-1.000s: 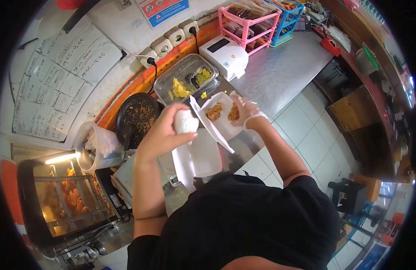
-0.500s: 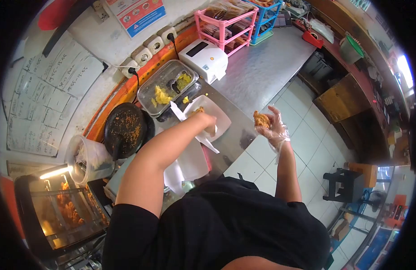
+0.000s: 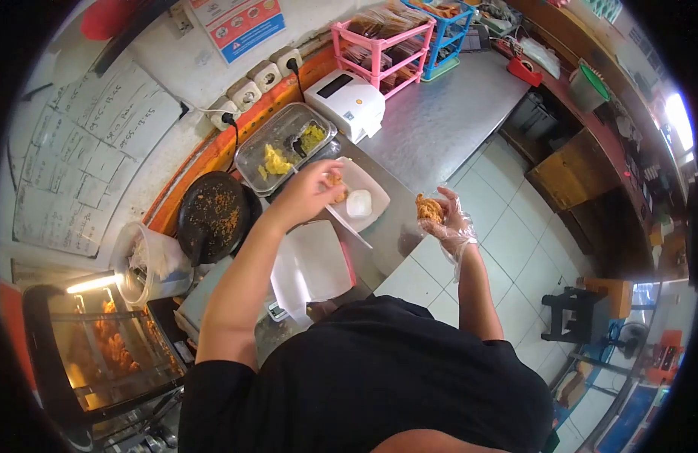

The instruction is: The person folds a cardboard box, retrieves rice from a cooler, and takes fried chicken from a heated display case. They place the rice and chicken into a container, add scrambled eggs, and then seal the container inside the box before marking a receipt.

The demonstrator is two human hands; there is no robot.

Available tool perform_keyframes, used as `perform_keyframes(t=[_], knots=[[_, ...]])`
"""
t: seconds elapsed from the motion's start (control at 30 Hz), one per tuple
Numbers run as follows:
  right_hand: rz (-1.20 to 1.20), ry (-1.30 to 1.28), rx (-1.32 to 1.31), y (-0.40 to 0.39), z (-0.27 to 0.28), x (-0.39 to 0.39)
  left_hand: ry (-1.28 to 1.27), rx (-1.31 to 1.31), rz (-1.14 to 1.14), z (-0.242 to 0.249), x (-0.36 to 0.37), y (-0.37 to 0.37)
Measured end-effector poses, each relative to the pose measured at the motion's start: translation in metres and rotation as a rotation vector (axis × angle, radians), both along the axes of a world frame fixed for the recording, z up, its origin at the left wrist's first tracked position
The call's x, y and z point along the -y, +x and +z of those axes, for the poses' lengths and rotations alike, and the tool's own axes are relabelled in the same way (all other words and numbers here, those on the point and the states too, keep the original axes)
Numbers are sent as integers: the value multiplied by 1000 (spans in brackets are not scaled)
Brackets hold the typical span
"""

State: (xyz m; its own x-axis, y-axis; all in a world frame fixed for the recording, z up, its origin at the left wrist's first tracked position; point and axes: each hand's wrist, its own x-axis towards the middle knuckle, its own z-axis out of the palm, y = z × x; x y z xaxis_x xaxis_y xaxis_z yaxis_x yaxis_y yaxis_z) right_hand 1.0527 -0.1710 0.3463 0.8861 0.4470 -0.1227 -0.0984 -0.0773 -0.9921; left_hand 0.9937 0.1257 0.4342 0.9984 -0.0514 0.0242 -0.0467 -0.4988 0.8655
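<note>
My right hand (image 3: 452,221), in a clear plastic glove, grips a piece of fried chicken (image 3: 428,209) over the counter's edge. Bare and with its fingers parted, my left hand (image 3: 312,194) hovers above the near side of an open white takeaway box (image 3: 375,186). In that box lie a rounded white lump (image 3: 359,204), perhaps wrapped rice, and another fried piece (image 3: 337,189), partly hidden behind my left fingers. A second white box (image 3: 311,260) stands open closer to my body.
A clear tray (image 3: 247,162) with yellow food and a black stone mortar (image 3: 213,215) line the wall side. Beyond the boxes are a white printer (image 3: 345,102) and a pink rack (image 3: 379,57). A heated display case (image 3: 100,355) stands at lower left.
My left hand has drawn back from inside the box toward the tray side, and the white lump now shows there. My right hand has shifted slightly left with the chicken.
</note>
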Motion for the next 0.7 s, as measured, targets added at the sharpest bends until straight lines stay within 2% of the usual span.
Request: perform_keyframes(t=[0.13, 0.23, 0.27, 0.33, 0.37, 0.4, 0.5, 0.53, 0.6, 0.7], knots=[[102, -112, 64, 10, 13, -43, -285, 109, 328, -10, -59, -86], [204, 174, -472, 19, 5, -84, -318, 179, 598, -23, -81, -154], [213, 170, -467, 26, -4, -94, -333, 199, 661, -27, -84, -176], [381, 194, -740, 41, -26, -115, -321, 157, 777, -23, -83, -220], [326, 182, -820, 48, -44, -125, -285, 142, 847, -24, -81, -241], [327, 188, -819, 51, -47, -127, -249, 127, 915, -25, -79, -262], [322, -84, -835, 54, -37, -133, -193, 203, 1006, -40, -69, -310], [324, -87, -832, 57, -46, -135, -214, 159, 1083, -45, -64, -324], [522, 65, -1002, 63, -65, -140, -245, 116, 1169, -58, -54, -342], [633, 151, -1107, 61, -62, -146, -409, 157, 1220, -72, -39, -353]])
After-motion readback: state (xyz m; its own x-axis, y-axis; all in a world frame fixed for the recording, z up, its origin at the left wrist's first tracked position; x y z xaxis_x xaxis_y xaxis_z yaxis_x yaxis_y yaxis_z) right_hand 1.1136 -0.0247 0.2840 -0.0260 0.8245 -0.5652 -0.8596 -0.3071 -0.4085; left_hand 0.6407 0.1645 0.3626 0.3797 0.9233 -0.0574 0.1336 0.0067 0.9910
